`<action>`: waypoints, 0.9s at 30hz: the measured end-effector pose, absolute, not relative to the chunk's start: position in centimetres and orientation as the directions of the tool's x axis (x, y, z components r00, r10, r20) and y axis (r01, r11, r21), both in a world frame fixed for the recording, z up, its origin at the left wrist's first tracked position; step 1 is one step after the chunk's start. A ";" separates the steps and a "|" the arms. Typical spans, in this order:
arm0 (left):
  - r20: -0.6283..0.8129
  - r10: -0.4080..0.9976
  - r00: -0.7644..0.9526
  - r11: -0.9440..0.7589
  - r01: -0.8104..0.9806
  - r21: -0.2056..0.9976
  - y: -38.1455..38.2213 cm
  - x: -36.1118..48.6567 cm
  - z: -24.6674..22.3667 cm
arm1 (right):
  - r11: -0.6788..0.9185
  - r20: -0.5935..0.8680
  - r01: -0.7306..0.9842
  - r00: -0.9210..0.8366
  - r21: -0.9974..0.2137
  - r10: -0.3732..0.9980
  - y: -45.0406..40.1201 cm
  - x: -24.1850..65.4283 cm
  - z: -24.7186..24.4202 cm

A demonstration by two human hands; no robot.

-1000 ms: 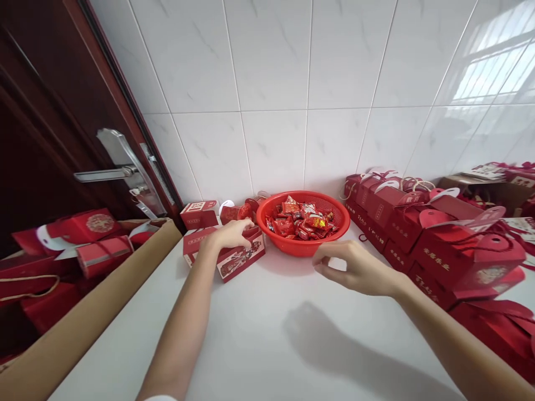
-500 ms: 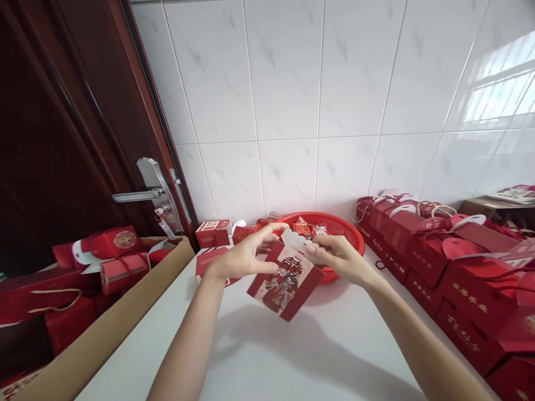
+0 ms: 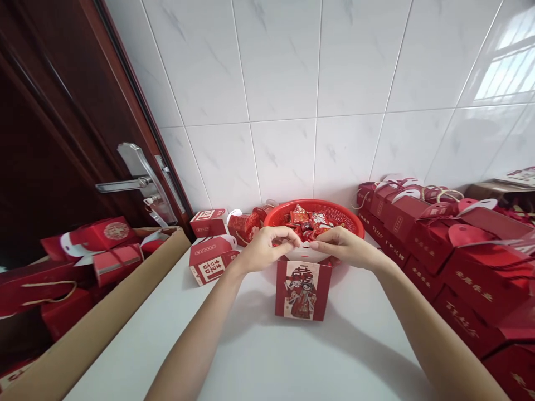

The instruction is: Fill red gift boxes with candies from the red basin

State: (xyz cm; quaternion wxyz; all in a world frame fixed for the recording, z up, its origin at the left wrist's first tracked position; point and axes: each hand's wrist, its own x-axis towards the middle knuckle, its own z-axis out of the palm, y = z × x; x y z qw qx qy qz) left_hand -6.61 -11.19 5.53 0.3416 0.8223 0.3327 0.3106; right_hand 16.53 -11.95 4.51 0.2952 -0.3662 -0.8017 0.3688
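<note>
A red gift box (image 3: pixel 303 292) with a printed couple on its front is upright over the white table (image 3: pixel 259 356). Its pale scalloped top flap (image 3: pixel 307 254) rises at the back. My left hand (image 3: pixel 270 248) pinches at the flap's left side, fingers curled. From the right, my right hand (image 3: pixel 345 245) pinches the same flap near its top edge. Right behind the box stands a red plastic basket (image 3: pixel 355 223) with several red-wrapped candies (image 3: pixel 307 218), partly covered by my hands.
Small red boxes (image 3: pixel 213 259) stand left of the basket. Stacked red gift boxes (image 3: pixel 434 262) line the right side. A cardboard carton (image 3: pixel 137 295) of red boxes is at the left, below a dark door (image 3: pixel 50 111). White tiles (image 3: pixel 284 150) cover the wall behind.
The gift box has turned from tilted to upright. My left hand has moved from its side up to the top flap. The view has shifted slightly, showing more of the basket.
</note>
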 end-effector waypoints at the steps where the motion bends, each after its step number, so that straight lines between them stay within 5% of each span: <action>1: 0.259 0.762 0.594 -0.537 0.356 0.765 -11.0 -6.6 5.4 | 0.440 0.176 0.378 -0.561 -0.815 0.809 -11.9 16.7 4.5; 14: -0.060 0.684 0.727 -0.423 0.463 0.779 -10.4 -7.6 5.4 | 0.151 -0.226 0.535 -0.573 -0.831 0.788 -11.7 17.2 3.8; 20: -0.041 0.691 0.722 -0.487 0.506 0.712 -10.6 -7.7 5.4 | 0.325 -0.050 0.639 -0.496 -0.697 0.867 -12.8 16.9 4.4; 27: -0.081 0.701 0.709 -0.480 0.553 0.681 -11.2 -7.2 5.7 | 0.219 -0.193 0.725 -0.439 -0.653 0.877 -14.7 15.9 5.2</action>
